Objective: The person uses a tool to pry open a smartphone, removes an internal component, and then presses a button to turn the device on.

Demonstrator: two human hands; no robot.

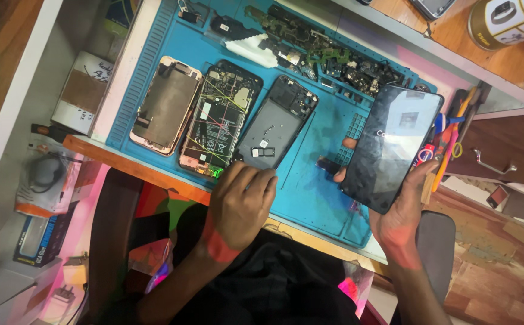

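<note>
Workbench [153,171] under blue repair mat [316,180]

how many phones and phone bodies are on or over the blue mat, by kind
Lit phone held in the right hand: 1
Opened phone showing battery and wires: 1
Pink-edged body: 1
Dark frame, by the left hand: 1
Total: 4, all on or over the mat

A glossy black glass phone [393,146] mirrors the room above a matt blue rubbery work mat [310,186]; beside it lie a dull grey metal phone frame [277,123], a pinkish metallic phone back [167,105] and a varnished wooden desk edge [141,171].
</note>
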